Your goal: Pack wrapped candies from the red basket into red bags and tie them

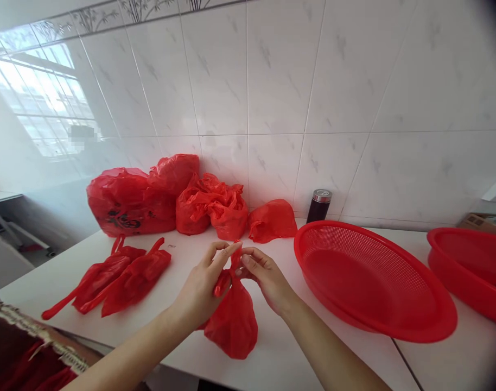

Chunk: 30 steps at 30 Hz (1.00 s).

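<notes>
We observe one red plastic bag at the lower centre of the frame, its neck gathered upward. The left hand is narrow, holding the bag's twisted top between thumb and fingers. The right hand has bent fingers at the same neck; we cannot tell whether they grip it. We note two tied bags lying at centre left on the white table, filled bags along the wall, and a red basket at right.
</notes>
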Each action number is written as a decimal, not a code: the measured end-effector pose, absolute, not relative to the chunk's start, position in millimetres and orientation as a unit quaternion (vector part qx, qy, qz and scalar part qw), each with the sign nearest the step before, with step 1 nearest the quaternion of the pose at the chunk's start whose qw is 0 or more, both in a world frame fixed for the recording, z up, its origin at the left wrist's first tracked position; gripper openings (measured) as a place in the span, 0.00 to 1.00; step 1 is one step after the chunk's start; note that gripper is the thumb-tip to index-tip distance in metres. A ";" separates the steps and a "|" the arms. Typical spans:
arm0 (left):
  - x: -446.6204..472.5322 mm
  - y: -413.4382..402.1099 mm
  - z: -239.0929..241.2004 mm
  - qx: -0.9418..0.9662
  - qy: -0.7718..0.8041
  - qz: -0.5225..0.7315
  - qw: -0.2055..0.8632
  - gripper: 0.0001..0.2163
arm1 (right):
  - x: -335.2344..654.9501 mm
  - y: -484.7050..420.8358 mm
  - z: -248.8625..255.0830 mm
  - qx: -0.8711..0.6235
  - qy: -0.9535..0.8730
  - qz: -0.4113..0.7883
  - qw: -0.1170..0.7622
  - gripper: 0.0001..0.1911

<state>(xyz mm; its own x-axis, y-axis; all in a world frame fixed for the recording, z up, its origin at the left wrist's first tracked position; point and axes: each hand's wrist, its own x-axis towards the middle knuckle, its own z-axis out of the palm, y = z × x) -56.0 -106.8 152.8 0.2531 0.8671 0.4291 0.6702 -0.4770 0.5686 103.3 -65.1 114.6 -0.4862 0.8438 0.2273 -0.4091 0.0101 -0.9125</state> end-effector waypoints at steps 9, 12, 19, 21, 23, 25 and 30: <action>-66.3 -104.9 141.4 0.784 0.512 0.315 0.156 0.34 | 73.7 -60.1 106.6 -0.237 -0.460 0.652 0.554 0.16; -72.8 -118.8 135.0 0.752 0.534 0.314 0.226 0.21 | 80.4 -32.3 86.4 -0.362 -0.511 0.533 0.569 0.16; -87.0 -151.9 104.8 0.711 0.597 0.207 0.309 0.19 | 99.6 16.6 17.6 -0.566 -0.540 0.353 0.513 0.17; -91.9 -142.5 94.4 0.680 0.611 0.250 0.319 0.21 | 96.4 9.8 8.7 -0.593 -0.551 0.310 0.498 0.17; -95.1 -124.9 81.4 0.647 0.634 0.300 0.299 0.22 | 90.7 -1.9 3.7 -0.604 -0.576 0.275 0.477 0.18; -94.8 -104.0 66.4 0.633 0.657 0.321 0.256 0.22 | 84.3 -13.7 -0.2 -0.601 -0.615 0.247 0.447 0.18; -83.0 -63.7 41.3 0.646 0.694 0.256 0.190 0.14 | 82.2 -19.4 -11.0 -0.598 -0.683 0.199 0.369 0.16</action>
